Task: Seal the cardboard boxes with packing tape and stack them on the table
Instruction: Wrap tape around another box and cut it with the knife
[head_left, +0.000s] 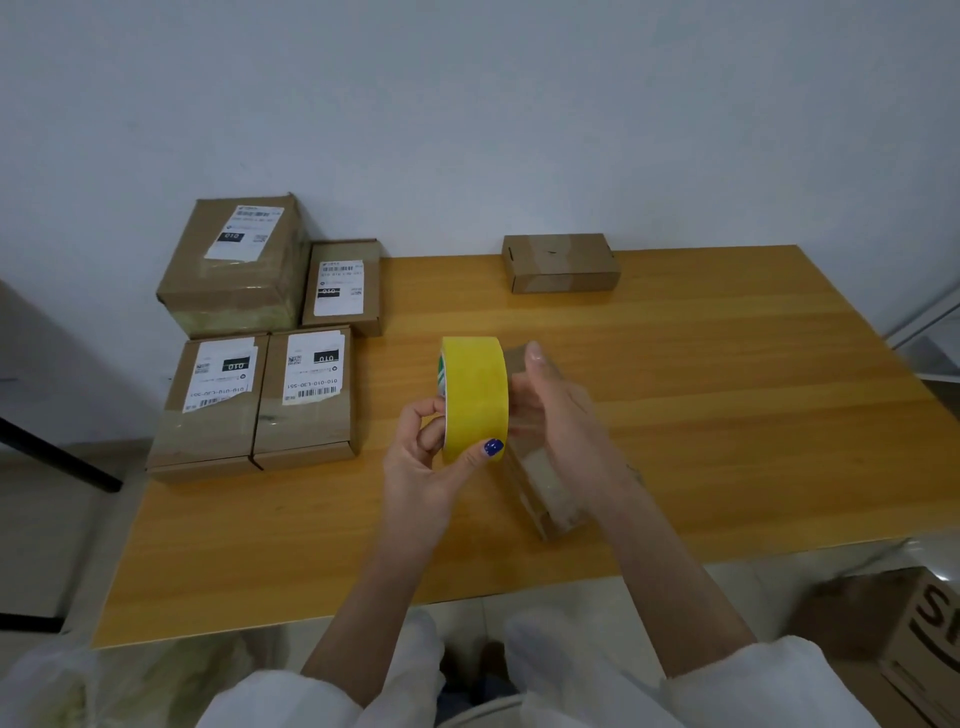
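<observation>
Pale wall is being met by the far edge of a yellow-wood counter (727, 415), which is taking up the middle of the frame. At the centre, a yellow tape roll (475, 395) is being gripped upright by the left hand (423, 467): the fingers are being curled at its core, and the thumb, with a blue-painted nail, is being pressed against the outer face. Just right of the roll, the right hand (556, 415) is being held over a small box (545, 499) that is lying on the counter. This hand is being rendered blurred, so it cannot be told whether anything is being pinched or the fingers are simply extended. White sleeves (291, 696) are being worn above both bare forearms.

At the left of the frame, a first labelled box (213, 405) and a second labelled box (306, 395) are lying side by side, touching. Behind them, a large labelled box (234, 265) is sitting at the upper left, with a smaller labelled box (343, 288) just beside it. At upper centre, a plain box (561, 262) is lying at the counter's far edge, well apart from the others. At lower right, a lettered carton (893, 623) is standing on the floor.
</observation>
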